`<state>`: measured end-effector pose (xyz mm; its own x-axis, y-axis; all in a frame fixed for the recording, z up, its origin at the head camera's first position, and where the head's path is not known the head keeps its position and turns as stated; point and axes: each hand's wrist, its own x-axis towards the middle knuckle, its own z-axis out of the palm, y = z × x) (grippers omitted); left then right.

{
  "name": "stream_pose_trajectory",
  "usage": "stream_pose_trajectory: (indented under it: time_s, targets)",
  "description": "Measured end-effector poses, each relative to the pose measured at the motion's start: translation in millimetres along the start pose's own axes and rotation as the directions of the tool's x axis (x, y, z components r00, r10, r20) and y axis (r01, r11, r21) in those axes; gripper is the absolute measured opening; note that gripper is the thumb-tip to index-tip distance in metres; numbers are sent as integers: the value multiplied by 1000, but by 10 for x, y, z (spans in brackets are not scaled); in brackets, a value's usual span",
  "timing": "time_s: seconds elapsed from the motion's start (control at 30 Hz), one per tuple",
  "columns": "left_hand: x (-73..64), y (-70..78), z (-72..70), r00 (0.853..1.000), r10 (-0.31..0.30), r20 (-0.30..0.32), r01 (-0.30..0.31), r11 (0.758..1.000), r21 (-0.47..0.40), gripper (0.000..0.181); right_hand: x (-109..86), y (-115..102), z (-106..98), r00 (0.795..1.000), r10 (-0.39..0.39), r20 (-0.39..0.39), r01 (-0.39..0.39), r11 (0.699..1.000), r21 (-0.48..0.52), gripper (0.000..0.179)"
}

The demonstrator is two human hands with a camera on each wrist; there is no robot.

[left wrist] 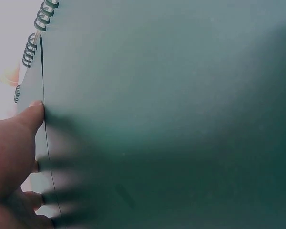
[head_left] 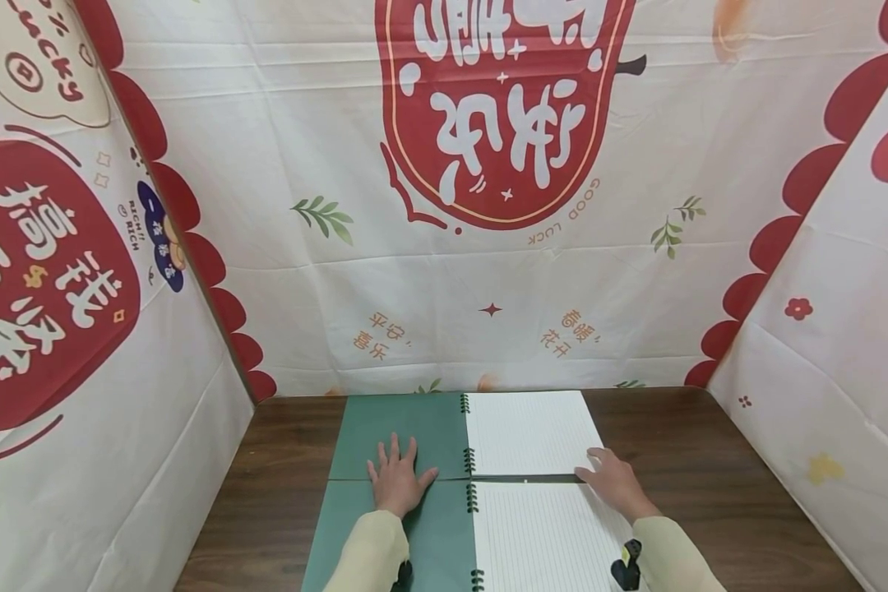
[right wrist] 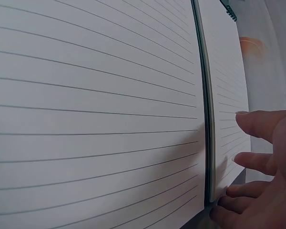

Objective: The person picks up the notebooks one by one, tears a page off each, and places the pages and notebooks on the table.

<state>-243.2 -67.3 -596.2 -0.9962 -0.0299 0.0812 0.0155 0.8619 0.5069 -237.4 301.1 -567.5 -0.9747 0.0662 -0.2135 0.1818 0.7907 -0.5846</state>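
Two spiral notebooks lie open, one behind the other, each with a green cover on the left and lined white pages on the right. My left hand (head_left: pixel 400 483) rests with fingers spread on the far notebook's green cover (head_left: pixel 407 423), near the seam with the near cover (head_left: pixel 395 534). In the left wrist view its thumb (left wrist: pixel 33 114) lies close to that seam. My right hand (head_left: pixel 616 481) is at the lower right corner of the far white page (head_left: pixel 529 432). Its thumb and fingers (right wrist: pixel 257 123) are extended and apart beside the page edge. The near lined page (head_left: pixel 548 526) lies below it.
A dark wooden table (head_left: pixel 266 485) carries both notebooks. Printed white cloth (head_left: pixel 488 288) hangs behind the table and along both sides. Black coil bindings (head_left: pixel 469 460) run down the middle of the notebooks. Black wrist devices (head_left: pixel 626 566) are worn near the pale sleeves.
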Motion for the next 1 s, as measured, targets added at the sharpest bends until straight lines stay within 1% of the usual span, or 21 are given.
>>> stream_pose_trajectory:
  time_s: [0.2,0.4,0.67,0.83,1.0]
  targets:
    - [-2,-4,14,1000,1,-8,-1,1000,-2,70,12,8,8,1000,-3,-5,2,1000,-22,62]
    - [10,-34,47,1000,2,-9,-2,1000,-1,70,-4,4,7,1000,-7,-11,7,1000,-17,63]
    - [8,-36,66,1000,1,-8,-1,1000,3,70,-19,-18,0,999,-17,-31,17,1000,1,57]
    - [-14,-11,43,1000,3,-8,-3,1000,-8,69,-20,-28,-6,1000,5,-14,-5,1000,-8,60]
    - [-13,-14,41,1000,6,-10,-6,1000,-7,69,-20,-38,0,1000,16,-16,-17,1000,-14,61]
